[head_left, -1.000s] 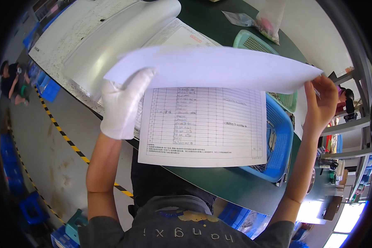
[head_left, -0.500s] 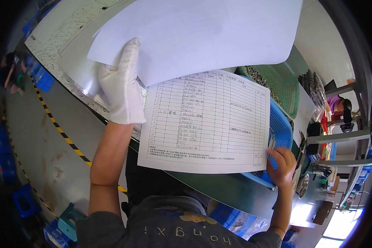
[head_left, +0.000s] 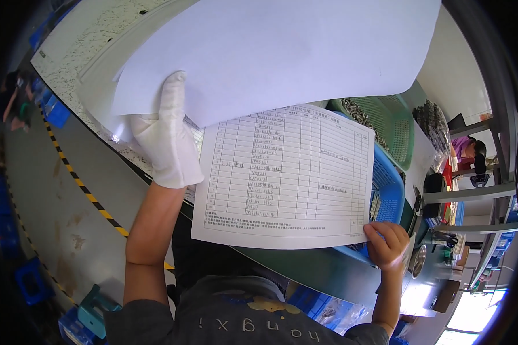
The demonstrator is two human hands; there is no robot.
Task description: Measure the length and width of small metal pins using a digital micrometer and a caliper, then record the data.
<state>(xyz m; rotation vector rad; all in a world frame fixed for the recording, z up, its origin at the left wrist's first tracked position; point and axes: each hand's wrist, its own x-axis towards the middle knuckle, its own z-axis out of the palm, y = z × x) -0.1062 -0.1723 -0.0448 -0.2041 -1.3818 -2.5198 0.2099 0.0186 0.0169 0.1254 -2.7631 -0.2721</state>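
My left hand (head_left: 170, 135), in a white glove, grips a stack of plain white sheets (head_left: 293, 52) with the thumb lying on top. Below them hangs a printed form (head_left: 282, 178), a ruled table with handwritten entries in some columns. Its upper edge is hidden under the white sheets. The lower right corner of the form is pinched in my bare right hand (head_left: 387, 242). Behind the form, a blue plastic basket (head_left: 392, 184) shows in part, and its contents are mostly covered.
A green basket (head_left: 394, 118) of small metal parts stands beyond the blue one. Bundled metal pieces in clear plastic (head_left: 430, 118) lie further right. A round metal bowl (head_left: 418, 260) sits on the dark green table (head_left: 322, 270). Another person (head_left: 469, 149) is at the far right.
Both hands have come slightly nearer to me with the papers. The white sheets now reach further right, and the form's lower edge sits a little lower.
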